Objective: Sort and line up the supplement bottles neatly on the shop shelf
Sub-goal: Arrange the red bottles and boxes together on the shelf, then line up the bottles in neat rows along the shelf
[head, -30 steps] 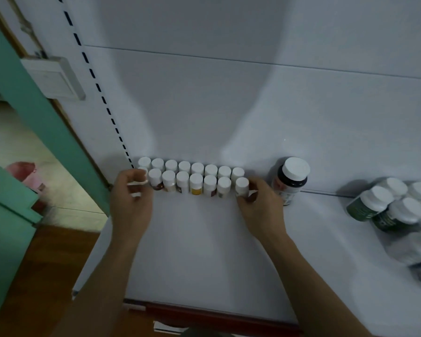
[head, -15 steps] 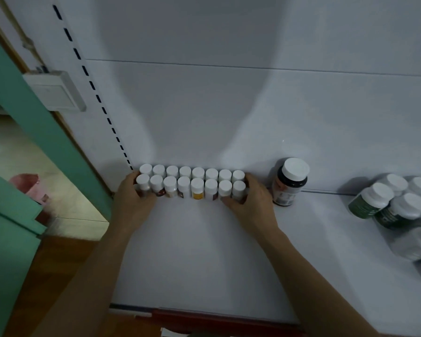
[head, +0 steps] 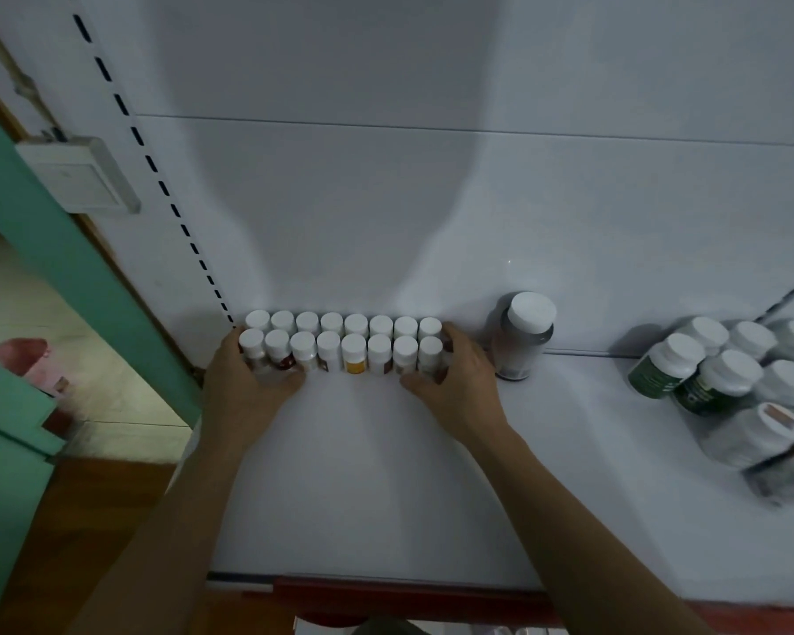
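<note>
Several small white-capped supplement bottles (head: pixel 354 350) stand in two tight rows against the back wall of the white shelf (head: pixel 377 488). My left hand (head: pixel 244 387) cups the left end of the block, thumb along the front of the bottles. At the right end my right hand (head: pixel 459 378) wraps the last bottles, thumb in front. A larger dark bottle (head: pixel 523 336) with a white cap stands just right of that hand, apart from the rows.
A loose cluster of bigger green and white bottles (head: pixel 725 382) lies at the shelf's right side, some tipped over. A slotted upright (head: pixel 157 176) and a green door frame (head: pixel 65 268) bound the left. The shelf's red front edge (head: pixel 386 593) is near me.
Both hands closed in from the ends and pushed the front row back against the rear row; the two rows now sit tight together. The view moved closer.
</note>
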Available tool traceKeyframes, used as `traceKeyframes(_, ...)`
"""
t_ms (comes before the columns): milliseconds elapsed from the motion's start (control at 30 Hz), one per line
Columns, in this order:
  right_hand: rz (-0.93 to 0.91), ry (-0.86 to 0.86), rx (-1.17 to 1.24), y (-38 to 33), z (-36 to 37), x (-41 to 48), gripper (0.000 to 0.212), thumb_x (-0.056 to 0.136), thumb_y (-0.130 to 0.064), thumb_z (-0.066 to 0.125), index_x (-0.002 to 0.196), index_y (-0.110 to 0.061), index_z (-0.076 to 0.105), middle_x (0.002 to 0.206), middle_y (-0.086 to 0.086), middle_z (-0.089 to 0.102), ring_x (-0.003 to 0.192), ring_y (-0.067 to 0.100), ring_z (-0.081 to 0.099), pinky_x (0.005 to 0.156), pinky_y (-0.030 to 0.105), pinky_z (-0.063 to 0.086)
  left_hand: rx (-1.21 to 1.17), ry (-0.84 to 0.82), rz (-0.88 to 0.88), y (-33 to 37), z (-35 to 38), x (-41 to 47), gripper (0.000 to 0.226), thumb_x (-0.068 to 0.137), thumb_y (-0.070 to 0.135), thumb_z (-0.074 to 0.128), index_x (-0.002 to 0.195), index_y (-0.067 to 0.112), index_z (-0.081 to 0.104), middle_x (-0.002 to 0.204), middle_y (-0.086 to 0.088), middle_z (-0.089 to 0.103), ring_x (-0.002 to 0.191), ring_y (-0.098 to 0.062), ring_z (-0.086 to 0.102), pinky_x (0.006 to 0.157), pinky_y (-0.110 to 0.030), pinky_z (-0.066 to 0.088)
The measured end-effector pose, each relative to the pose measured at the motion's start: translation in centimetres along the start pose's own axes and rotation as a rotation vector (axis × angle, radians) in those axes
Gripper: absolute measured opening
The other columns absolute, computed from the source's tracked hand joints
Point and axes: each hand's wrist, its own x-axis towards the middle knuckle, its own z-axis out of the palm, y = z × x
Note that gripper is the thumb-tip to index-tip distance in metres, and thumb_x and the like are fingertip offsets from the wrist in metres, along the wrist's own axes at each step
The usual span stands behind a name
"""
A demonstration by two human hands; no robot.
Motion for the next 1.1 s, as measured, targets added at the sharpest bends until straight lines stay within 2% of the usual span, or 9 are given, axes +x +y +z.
traceKeyframes(233, 0.035, 0.021, -0.03, -0.1, 1.1, 0.6, 0.076, 0.064, -0.062, 0.071, 0.128, -0.026, 0.051, 0.122, -0.006, 0.062, 0.107, 0.02, 0.06, 0.085, 0.041, 0.054, 0.037, 0.087, -0.025, 0.5, 0.6, 0.0, 0.07, 0.064, 0.045, 0.092, 0.122, 0.023, 0.059, 0.118, 0.002, 0.069, 0.104, -0.022, 0.066, 0.088, -0.043, 0.055)
traceKeyframes(433, 0.033, 0.045, -0.061, 0.2, 1.7, 1.0, 0.072, 0.067, -0.065, 0.069, 0.123, -0.022, 0.052, 0.116, -0.004, 0.063, 0.104, 0.023, 0.06, 0.083, 0.041, 0.053, 0.056, 0.114, -0.016, 0.4, 1.0, -0.3, 0.074, 0.062, 0.051, 0.088, 0.122, 0.022, 0.057, 0.121, -0.001, 0.067, 0.107, -0.027, 0.065, 0.09, -0.049, 0.055)
traceKeyframes(600, 0.056, 0.031, -0.08, -0.4, 1.4, 0.7, 0.071, 0.07, -0.06, 0.074, 0.124, -0.02, 0.052, 0.117, -0.002, 0.063, 0.107, 0.025, 0.06, 0.083, 0.038, 0.052, 0.066, 0.103, -0.004, 0.1, 1.0, -0.2, 0.078, 0.061, 0.06, 0.084, 0.127, 0.033, 0.052, 0.122, 0.007, 0.066, 0.109, -0.021, 0.066, 0.089, -0.051, 0.057)
traceKeyframes(667, 0.036, 0.009, -0.071, -1.1, 0.4, 0.0, 0.069, 0.075, -0.051, 0.078, 0.13, -0.02, 0.05, 0.123, -0.003, 0.059, 0.11, 0.021, 0.058, 0.085, 0.033, 0.047, 0.064, 0.084, -0.056, 0.1, 0.9, -0.5, 0.097, 0.065, 0.052, 0.088, 0.146, 0.03, 0.038, 0.139, 0.001, 0.058, 0.122, -0.024, 0.06, 0.098, -0.055, 0.053)
traceKeyframes(733, -0.033, 0.078, -0.128, -1.7, -1.5, -1.1, 0.065, 0.081, -0.039, 0.08, 0.136, -0.018, 0.051, 0.128, 0.0, 0.053, 0.104, 0.02, 0.057, 0.086, 0.033, 0.048, 0.032, 0.062, -0.116, 0.5, 0.6, -1.7, 0.106, 0.076, 0.028, 0.088, 0.158, 0.02, 0.021, 0.151, -0.009, 0.046, 0.129, -0.026, 0.054, 0.102, -0.046, 0.048)
traceKeyframes(867, -0.163, 0.487, -0.292, -1.8, -7.5, -1.4, 0.028, 0.084, -0.021, 0.075, 0.11, -0.016, 0.067, 0.118, 0.007, 0.057, 0.1, 0.026, 0.055, 0.077, 0.032, 0.046, 0.173, 0.067, -0.067, 0.5, 0.7, -4.7, 0.073, 0.082, 0.015, 0.081, 0.144, 0.01, 0.042, 0.137, -0.015, 0.048, 0.118, -0.031, 0.054, 0.092, -0.04, 0.046)
traceKeyframes(933, -0.108, 0.44, -0.336, -0.8, -9.7, 0.3, 0.036, 0.084, -0.026, 0.077, 0.115, -0.016, 0.064, 0.121, 0.009, 0.056, 0.105, 0.03, 0.051, 0.083, 0.037, 0.045, 0.279, 0.008, 0.007, 0.7, 0.8, -5.5, 0.055, 0.083, 0.017, 0.079, 0.133, 0.012, 0.054, 0.133, -0.014, 0.049, 0.115, -0.031, 0.054, 0.095, -0.046, 0.048)
traceKeyframes(1000, -0.058, 0.256, -0.256, 0.5, -10.5, 1.7, 0.046, 0.084, -0.033, 0.077, 0.122, -0.02, 0.056, 0.118, 0.007, 0.057, 0.102, 0.025, 0.052, 0.083, 0.034, 0.042, 0.312, -0.064, 0.059, 1.3, 1.0, -6.0, 0.04, 0.086, 0.02, 0.076, 0.123, 0.017, 0.062, 0.126, -0.009, 0.057, 0.113, -0.029, 0.056, 0.098, -0.049, 0.049)
traceKeyframes(1100, -0.069, 0.17, -0.037, 2.1, -10.6, 1.8, 0.043, 0.085, -0.032, 0.075, 0.121, -0.029, 0.05, 0.115, -0.001, 0.057, 0.095, 0.014, 0.054, 0.08, 0.031, 0.046, 0.244, -0.195, 0.123, 3.6, 2.5, -8.0, 0.029, 0.089, 0.017, 0.073, 0.117, 0.02, 0.065, 0.112, 0.001, 0.063, 0.105, -0.019, 0.059, 0.091, -0.032, 0.048)
